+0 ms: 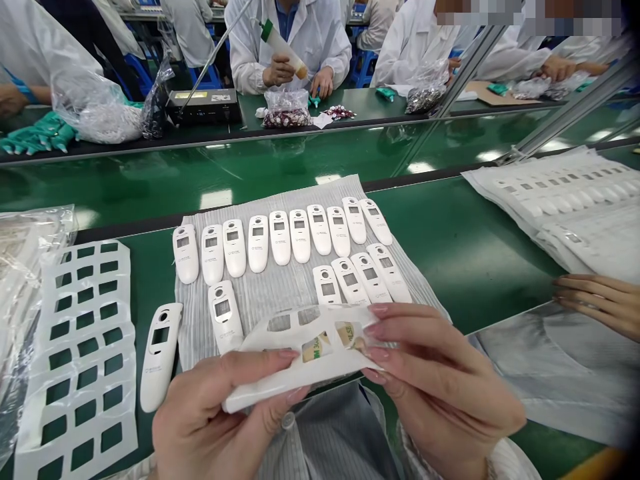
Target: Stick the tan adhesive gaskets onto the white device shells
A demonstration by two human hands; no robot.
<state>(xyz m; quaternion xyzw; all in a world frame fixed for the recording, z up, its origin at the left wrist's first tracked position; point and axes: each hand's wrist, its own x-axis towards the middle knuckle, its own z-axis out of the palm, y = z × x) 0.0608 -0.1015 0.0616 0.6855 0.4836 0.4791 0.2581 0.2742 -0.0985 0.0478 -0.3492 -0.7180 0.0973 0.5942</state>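
Note:
Between my two hands is a white backing sheet [285, 340] with rectangular windows, bent into a curve. Two of its windows show pale yellow pieces with green print. My left hand [220, 407] is closed on the sheet's left side, thumb on top; along the lower edge runs a smooth white rounded part [260, 393] that may be a device casing. My right hand [435, 360] pinches the sheet's right end between fingers and thumb. Just beyond, white handheld casings [280, 237] with small screen openings lie in rows on a ribbed white foam sheet [280, 287].
A white sheet of cut-out windows [75, 360] lies at left, beside a single casing [160, 357] on the green table. Foam-wrapped casings [575, 200] are stacked at right, near another person's hand [600, 300]. Across the green conveyor [280, 160], people in white coats sit with bagged parts.

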